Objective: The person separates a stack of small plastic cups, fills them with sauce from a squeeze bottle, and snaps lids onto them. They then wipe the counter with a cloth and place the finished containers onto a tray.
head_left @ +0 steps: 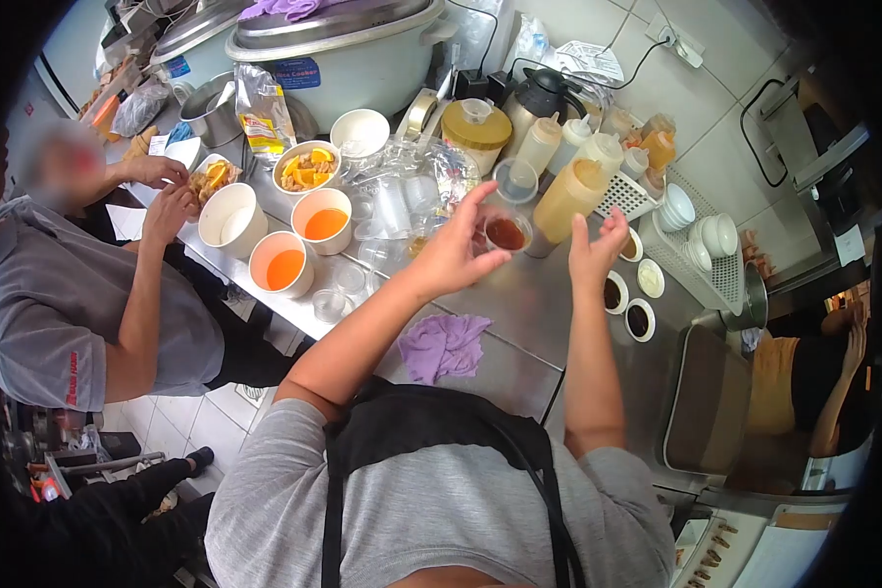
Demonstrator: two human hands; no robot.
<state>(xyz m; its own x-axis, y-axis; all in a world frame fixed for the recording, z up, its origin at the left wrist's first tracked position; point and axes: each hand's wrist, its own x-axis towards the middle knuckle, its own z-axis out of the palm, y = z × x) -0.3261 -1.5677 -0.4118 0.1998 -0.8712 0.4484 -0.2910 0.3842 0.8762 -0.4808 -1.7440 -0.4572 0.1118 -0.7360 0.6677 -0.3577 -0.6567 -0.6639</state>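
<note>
My left hand (458, 251) has its thumb and fingers around a small clear plastic cup of dark reddish-brown sauce (506, 233). Just beyond it is another clear round cup or lid (515, 180). My right hand (596, 253) is raised with fingers apart and nothing visible in it. It is close to a squeeze bottle of tan sauce (570, 201), with a gap between them. Small white dishes of dark sauce (640, 320) and one of pale sauce (650, 278) sit to the right of that hand.
Paper bowls of orange liquid (282, 269) stand to the left, near a bowl of food with orange slices (307, 169). A purple cloth (445, 347) lies in front of me. Bagged plastic cups (397, 201) fill the middle. A co-worker (137, 265) handles food at left. A rice cooker (333, 59) stands behind.
</note>
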